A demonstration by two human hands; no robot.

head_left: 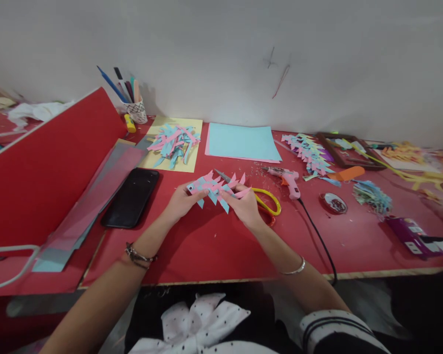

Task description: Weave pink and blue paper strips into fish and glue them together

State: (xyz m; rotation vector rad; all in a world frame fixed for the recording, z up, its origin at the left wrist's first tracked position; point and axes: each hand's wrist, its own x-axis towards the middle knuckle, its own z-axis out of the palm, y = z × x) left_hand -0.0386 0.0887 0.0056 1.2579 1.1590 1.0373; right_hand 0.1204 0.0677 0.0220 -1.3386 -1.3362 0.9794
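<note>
Between my two hands is a folded paper fish point(211, 189) in pink and light blue, with pointed strip ends along its edges and a small eye at its left end. My left hand point(182, 200) pinches the left end. On the right part, my right hand point(244, 205) has its fingers closed on the paper. Scissors point(268, 200) with yellow handles lie partly behind the fish and my right hand. A pink glue gun point(287, 181) rests to the right of them, its black cord running to the table's front edge.
Cut paper strips point(175, 142) lie on a yellow sheet. Blue and pink sheets point(241, 141) are stacked by the wall. A black phone point(131, 198), a red board point(55, 162) and a pen cup point(137, 110) stand left. Finished fish point(309, 153), a small dish point(333, 203) and a purple box point(409, 236) lie right.
</note>
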